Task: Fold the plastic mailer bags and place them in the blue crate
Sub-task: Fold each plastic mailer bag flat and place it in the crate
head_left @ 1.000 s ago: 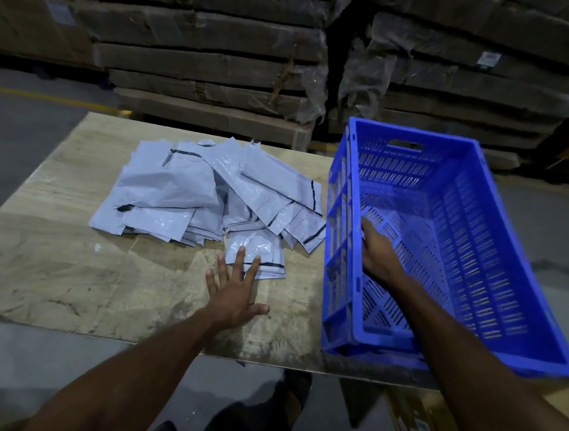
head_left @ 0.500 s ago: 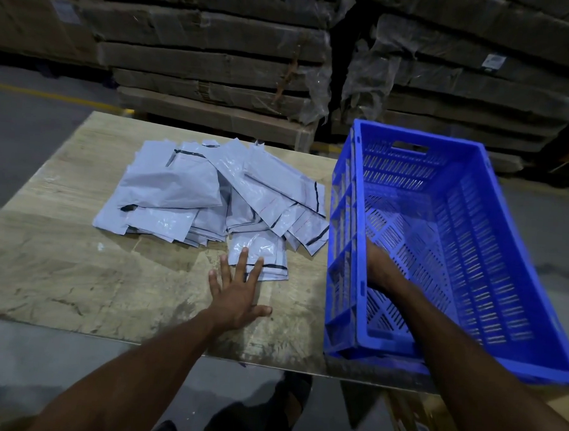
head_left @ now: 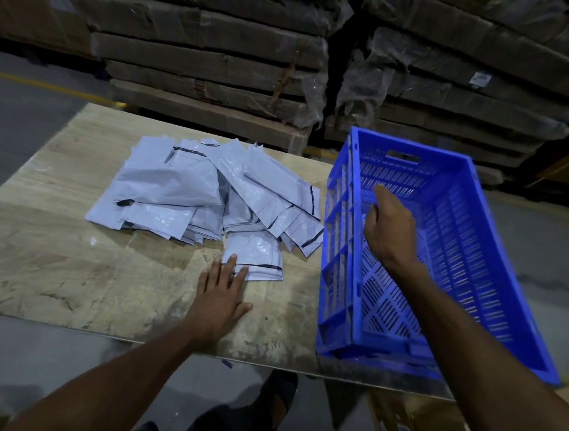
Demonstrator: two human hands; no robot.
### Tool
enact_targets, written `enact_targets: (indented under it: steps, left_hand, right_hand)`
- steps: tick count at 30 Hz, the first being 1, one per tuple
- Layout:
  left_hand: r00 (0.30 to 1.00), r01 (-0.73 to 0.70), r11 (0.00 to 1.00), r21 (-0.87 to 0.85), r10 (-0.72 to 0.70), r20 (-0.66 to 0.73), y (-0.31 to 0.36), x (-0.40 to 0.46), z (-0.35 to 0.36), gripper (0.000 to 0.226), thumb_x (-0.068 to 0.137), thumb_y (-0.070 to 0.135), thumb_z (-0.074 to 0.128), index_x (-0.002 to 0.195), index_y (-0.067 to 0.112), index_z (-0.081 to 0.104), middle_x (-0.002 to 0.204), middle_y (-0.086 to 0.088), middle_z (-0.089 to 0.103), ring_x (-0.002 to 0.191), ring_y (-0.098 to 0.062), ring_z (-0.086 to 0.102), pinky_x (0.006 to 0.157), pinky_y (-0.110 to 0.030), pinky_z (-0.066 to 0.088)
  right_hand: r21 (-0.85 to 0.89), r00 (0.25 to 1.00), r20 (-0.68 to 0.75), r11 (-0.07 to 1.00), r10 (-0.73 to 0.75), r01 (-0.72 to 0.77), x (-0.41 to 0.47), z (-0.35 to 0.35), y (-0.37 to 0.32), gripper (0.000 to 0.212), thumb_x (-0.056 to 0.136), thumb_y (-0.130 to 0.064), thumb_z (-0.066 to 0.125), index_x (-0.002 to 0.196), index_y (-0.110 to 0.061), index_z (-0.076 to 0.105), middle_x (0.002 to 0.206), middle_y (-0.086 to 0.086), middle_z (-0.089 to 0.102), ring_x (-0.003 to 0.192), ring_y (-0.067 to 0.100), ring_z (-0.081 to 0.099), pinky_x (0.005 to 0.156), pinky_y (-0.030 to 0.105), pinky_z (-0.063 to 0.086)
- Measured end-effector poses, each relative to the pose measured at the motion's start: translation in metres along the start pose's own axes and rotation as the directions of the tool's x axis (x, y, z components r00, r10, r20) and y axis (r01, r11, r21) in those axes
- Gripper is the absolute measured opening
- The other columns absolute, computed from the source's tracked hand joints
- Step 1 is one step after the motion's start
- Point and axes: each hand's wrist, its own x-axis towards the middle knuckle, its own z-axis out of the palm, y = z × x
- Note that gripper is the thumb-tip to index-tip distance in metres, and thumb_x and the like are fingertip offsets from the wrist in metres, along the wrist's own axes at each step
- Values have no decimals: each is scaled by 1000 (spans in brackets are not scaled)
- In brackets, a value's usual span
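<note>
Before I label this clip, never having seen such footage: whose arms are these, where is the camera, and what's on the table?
No machine here: a person wears a camera on the head, looking down at their own two arms. On the table lies a pile of grey mailers beside a blue crate. The left hand lies flat, fingertips on the nearest mailer. The right hand reaches into the crate; whether its grip holds anything cannot be seen.

Table [head_left: 60,263]: pale, worn wooden top, stained. Behind it, two stacks of flattened cardboard [head_left: 212,63], plastic-wrapped, with a dark gap between. Left of the table, grey concrete floor [head_left: 24,122] with a yellow line [head_left: 52,87]. Lighting dim.
</note>
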Motion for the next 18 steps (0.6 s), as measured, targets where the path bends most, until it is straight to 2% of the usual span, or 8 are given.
enact_targets:
  steps: [2, 4, 7, 12, 14, 16, 18]
  left_hand:
    - [999, 14, 1000, 23, -13, -50, -22, -12, 1, 81, 100, 69, 17, 162, 17, 24, 171, -18, 14, 156, -45, 11, 119, -63, 22]
    - [995, 30, 997, 66, -24, -94, -46, -21, 1, 75, 102, 62, 24, 154, 10, 39, 165, -23, 29, 151, -47, 25, 115, -64, 31]
    - [986, 23, 992, 126, -1, -166, -77, -27, -5, 72, 103, 58, 27, 149, 7, 48, 163, -24, 30, 151, -44, 25, 115, -63, 32]
    - [971, 59, 990, 129, -27, -238, -83, -31, -9, 66, 101, 55, 36, 152, 14, 45, 167, -21, 23, 153, -39, 23, 121, -57, 24]
    - [967, 58, 991, 120, -26, -253, -83, -32, -8, 66, 101, 55, 37, 153, 15, 44, 169, -19, 21, 154, -38, 22, 122, -57, 23]
    - [967, 67, 991, 113, -37, -253, -84, -31, -8, 65, 101, 56, 37, 154, 17, 41, 170, -17, 16, 156, -36, 18, 123, -57, 21]
    - [968, 75, 991, 108, -46, -246, -84, -30, -7, 66, 101, 56, 38, 154, 18, 42, 171, -17, 15, 156, -36, 17, 123, -57, 21]
  right_hand:
    - [7, 994, -60, 996, -88, 89, 8, -4, -27, 31, 100, -13, 47, 128, -6, 57, 117, 18, 66, 99, 39, 63, 79, 48, 54]
    - [-4, 986, -53, 988, -155, 155, 15, 0, -53, 31, 98, -11, 53, 128, -5, 58, 116, 20, 67, 97, 42, 64, 77, 48, 54]
    - [-6, 975, 38, 976, -219, 219, 25, 26, -89, 28, 98, -15, 55, 123, -6, 62, 116, 19, 68, 96, 43, 65, 77, 49, 54]
    - [-83, 940, 254, 963, -228, 256, 38, 92, -115, 23, 102, -19, 47, 114, -8, 64, 115, 12, 67, 101, 37, 63, 80, 41, 46]
    - [-106, 925, 305, 957, -227, 270, 44, 113, -114, 22, 102, -15, 47, 115, -5, 62, 125, 14, 61, 114, 34, 58, 83, 38, 43]
    - [-162, 911, 335, 937, -242, 309, 56, 130, -111, 29, 99, -8, 49, 125, 0, 58, 145, 20, 48, 137, 35, 43, 99, 43, 43]
    - [-223, 901, 362, 916, -240, 333, 70, 143, -108, 36, 96, -3, 49, 131, 4, 54, 155, 24, 37, 147, 38, 29, 108, 47, 38]
